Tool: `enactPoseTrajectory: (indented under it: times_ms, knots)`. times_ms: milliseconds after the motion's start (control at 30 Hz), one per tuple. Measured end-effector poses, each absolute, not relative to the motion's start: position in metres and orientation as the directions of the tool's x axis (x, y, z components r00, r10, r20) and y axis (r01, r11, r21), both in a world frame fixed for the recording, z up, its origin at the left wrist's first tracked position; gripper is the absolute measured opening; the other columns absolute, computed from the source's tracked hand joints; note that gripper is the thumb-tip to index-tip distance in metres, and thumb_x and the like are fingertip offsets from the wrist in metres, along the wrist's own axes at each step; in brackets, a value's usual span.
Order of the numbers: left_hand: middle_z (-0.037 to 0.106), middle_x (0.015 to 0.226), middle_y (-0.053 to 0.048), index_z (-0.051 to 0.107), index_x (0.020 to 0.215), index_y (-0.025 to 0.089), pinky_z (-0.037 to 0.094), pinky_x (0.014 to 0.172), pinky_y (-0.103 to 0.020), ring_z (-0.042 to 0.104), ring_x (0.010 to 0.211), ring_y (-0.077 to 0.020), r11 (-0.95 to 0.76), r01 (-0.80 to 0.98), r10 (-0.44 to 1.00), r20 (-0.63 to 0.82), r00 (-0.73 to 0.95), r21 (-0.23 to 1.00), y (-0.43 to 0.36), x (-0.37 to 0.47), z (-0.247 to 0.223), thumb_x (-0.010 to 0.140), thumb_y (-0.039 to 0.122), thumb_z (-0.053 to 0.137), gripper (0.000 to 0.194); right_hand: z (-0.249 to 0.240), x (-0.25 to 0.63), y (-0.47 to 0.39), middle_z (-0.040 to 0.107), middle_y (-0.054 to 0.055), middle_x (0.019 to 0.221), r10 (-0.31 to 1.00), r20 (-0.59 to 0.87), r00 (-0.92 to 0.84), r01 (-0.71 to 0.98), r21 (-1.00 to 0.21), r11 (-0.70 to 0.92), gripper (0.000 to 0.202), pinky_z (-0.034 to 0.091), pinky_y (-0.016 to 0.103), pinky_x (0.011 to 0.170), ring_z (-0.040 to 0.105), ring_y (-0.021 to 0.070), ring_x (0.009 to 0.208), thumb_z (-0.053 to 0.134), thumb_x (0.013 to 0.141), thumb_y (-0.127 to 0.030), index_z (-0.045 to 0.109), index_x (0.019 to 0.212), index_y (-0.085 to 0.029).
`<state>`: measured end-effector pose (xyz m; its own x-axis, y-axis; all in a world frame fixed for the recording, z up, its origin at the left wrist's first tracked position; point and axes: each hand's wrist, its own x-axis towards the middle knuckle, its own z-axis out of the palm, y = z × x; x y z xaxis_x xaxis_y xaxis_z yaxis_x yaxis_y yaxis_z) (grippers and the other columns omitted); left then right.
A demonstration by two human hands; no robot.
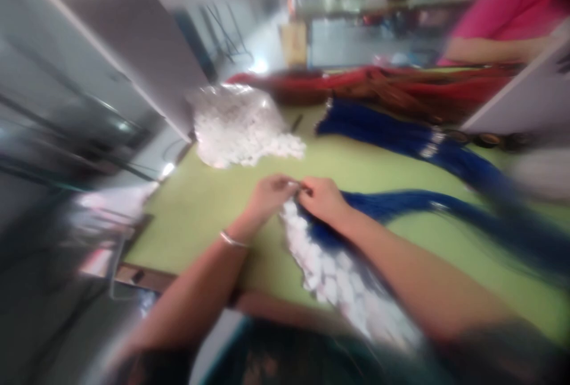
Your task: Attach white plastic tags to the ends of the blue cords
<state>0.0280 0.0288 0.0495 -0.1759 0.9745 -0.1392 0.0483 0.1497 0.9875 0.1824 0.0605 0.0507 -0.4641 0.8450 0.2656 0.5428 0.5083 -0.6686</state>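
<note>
Row of small white block-like pieces (318, 269) lies nearest to the body, its long axis slanting from the lower right, close to the front edge of the green-topped desk (187, 218), up and away to just below the fingers. The right hand (324, 198) is nearer, for its forearm runs along the row's right side; the left hand (269, 193) comes from the opposite side. Left fingers are pinched together, as it seems on a small pale piece (292, 183); right fingers are bent beside them, but blur does not let me tell whether they clamp something. Dark-blue bundle of thin wires (387, 204) passes from under the right hand rightward, while to the left the desk offers wide room until its edge. Farther lie a transparent plastic bag (236, 100) with white contents, a second, tied blue bundle (369, 123), a long red-and-brown bundle (401, 85), then a person in pink (499, 10).
</note>
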Motion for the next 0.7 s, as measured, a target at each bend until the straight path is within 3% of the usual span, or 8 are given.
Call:
enactPoseTrajectory:
  times_ms: [100,267,500,600,700]
  knots:
    - [0.067,0.067,-0.003,0.069,0.080,0.015,0.042,0.051,-0.020,0.056,0.057,-0.0103,0.136,0.071,0.973,-0.119,-0.197,0.988,0.029,0.031,0.045,0.064,0.026,0.076,0.021,0.049,0.183,0.063,0.059,0.001,0.057,0.857,0.259,-0.445,0.526,-0.699,0.485,0.018,0.030,0.023,0.054,0.045,0.0112,0.053,0.054,0.076,-0.024,0.059,0.060,-0.016]
    - [0.066,0.064,-0.003,0.068,0.083,0.014,0.042,0.049,-0.019,0.054,0.052,-0.0087,0.144,0.005,0.968,-0.140,-0.208,0.990,0.028,0.027,0.045,0.067,0.031,0.075,0.024,0.052,0.185,0.069,0.047,-0.003,0.046,0.897,0.108,-0.428,0.468,-0.822,0.323,0.023,0.029,0.022,0.051,0.042,0.0094,0.050,0.053,0.072,-0.024,0.054,0.051,-0.016]
    - [0.067,0.067,-0.004,0.069,0.080,0.014,0.045,0.055,-0.021,0.057,0.057,-0.0103,0.114,0.106,0.987,-0.100,-0.126,0.988,0.027,0.029,0.049,0.068,0.029,0.074,0.020,0.054,0.185,0.071,0.045,-0.004,0.046,0.890,0.117,-0.441,0.387,-0.870,0.306,0.022,0.029,0.021,0.049,0.040,0.0084,0.050,0.050,0.069,-0.024,0.051,0.048,-0.016]
    - [0.069,0.074,-0.007,0.069,0.082,0.014,0.048,0.062,-0.025,0.060,0.065,-0.0133,0.071,0.221,0.997,-0.072,-0.004,0.973,0.023,0.023,0.059,0.071,0.033,0.071,0.022,0.059,0.187,0.070,0.047,-0.004,0.046,0.910,0.035,-0.413,0.296,-0.940,0.170,0.019,0.031,0.020,0.047,0.041,0.0083,0.048,0.051,0.067,-0.024,0.053,0.050,-0.017]
    - [0.071,0.086,-0.010,0.072,0.085,0.015,0.050,0.073,-0.030,0.063,0.077,-0.0173,-0.033,0.330,0.954,-0.068,0.291,0.943,0.021,0.007,0.069,0.074,0.035,0.068,0.023,0.062,0.188,0.071,0.054,-0.003,0.052,0.945,-0.069,-0.319,0.122,-0.992,-0.031,0.016,0.036,0.021,0.048,0.046,0.0087,0.047,0.057,0.068,-0.030,0.058,0.059,-0.016]
